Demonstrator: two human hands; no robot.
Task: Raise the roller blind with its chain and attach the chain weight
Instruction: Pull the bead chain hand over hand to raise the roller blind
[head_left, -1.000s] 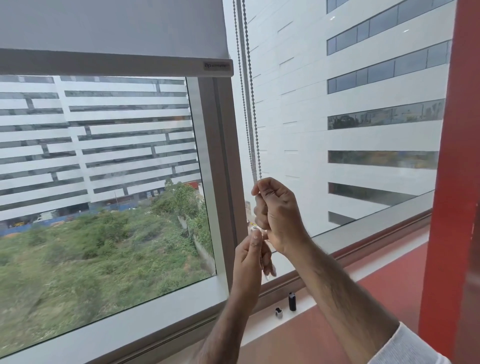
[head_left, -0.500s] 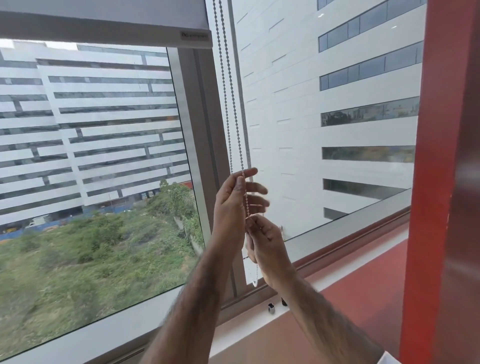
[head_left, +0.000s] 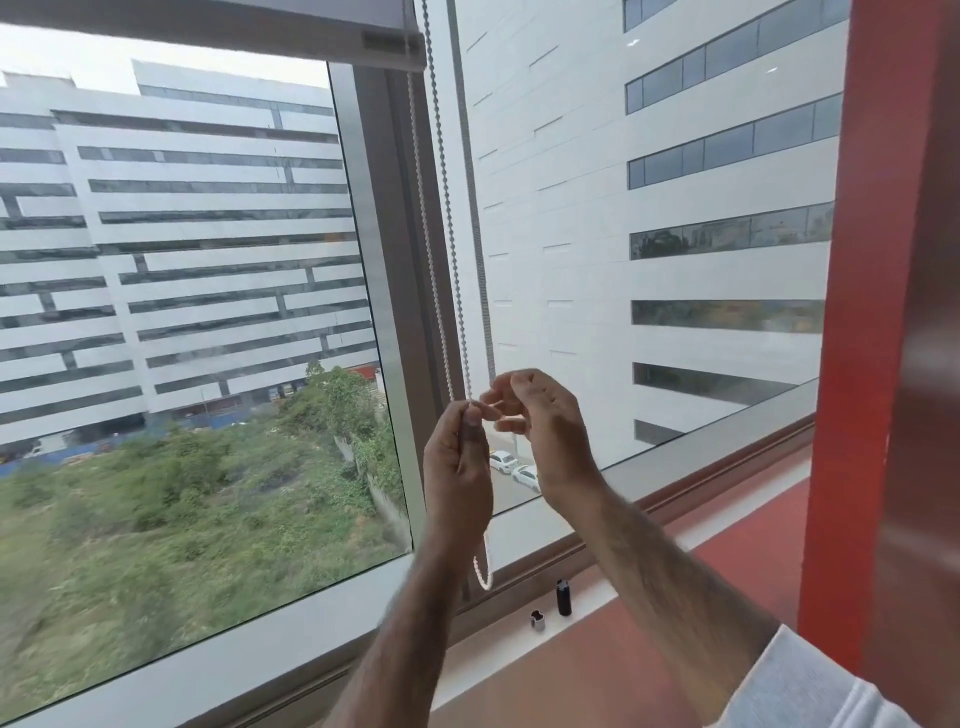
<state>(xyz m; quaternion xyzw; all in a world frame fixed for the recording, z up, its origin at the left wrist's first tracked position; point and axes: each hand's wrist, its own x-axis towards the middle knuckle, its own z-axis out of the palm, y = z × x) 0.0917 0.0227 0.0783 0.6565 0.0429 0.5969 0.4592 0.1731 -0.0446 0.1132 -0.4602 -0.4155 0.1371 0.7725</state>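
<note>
The head view looks out through a big window. The blind (head_left: 208, 21) is rolled up high, and only its bottom bar shows along the top edge. One bead chain (head_left: 451, 234) hangs down from the right end of the blind in two strands, side by side in front of the grey window post (head_left: 395, 312). The left hand (head_left: 460, 467) is closed around the chain, with thumb and finger pinching the beads at the top of the fist. Below that hand the chain drops into a small loop (head_left: 484, 569) that hangs free, just above the sill (head_left: 597, 597). The right hand (head_left: 540, 426) is just beside the left one, a little higher. Its fingers (head_left: 498, 402) are curled and loose, partly open, and their tips are right by the chain where the left hand pinches it. I cannot tell if they touch the chain or hold anything. Two small things stand on the white sill, near each other and under the hands. One is a black piece (head_left: 564, 597), tall and upright. The other is a short silver piece (head_left: 538, 620) to its left, a bit nearer the camera. Neither one is on the chain. There is one red post (head_left: 883, 312) on the right side. A grey sleeve (head_left: 810, 691) shows on the right arm at the bottom corner. Outside are white buildings, green bushes and two white cars (head_left: 514, 467) far below.
</note>
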